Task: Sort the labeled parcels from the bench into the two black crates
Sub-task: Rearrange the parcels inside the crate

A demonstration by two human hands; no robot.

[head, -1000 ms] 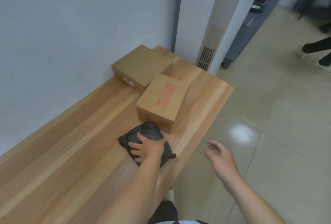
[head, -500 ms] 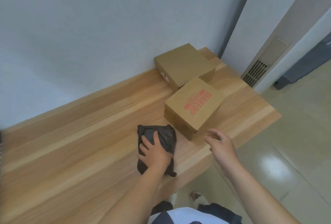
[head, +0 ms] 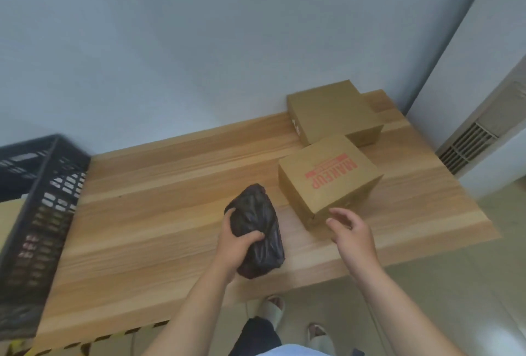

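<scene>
Pale blue-grey wall (head: 199, 42); white vent panel (head: 466, 147) right; glossy beige floor (head: 455, 284).

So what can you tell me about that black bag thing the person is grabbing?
The black bag parcel is a soft, crinkled, glossy plastic pouch, bulging as if stuffed. It lies lengthwise on the wooden bench, near its front edge. The left hand grips its left side, thumb on top. The cardboard box printed MAKEUP sits close to its right, apparently apart. No label shows on it.
</scene>
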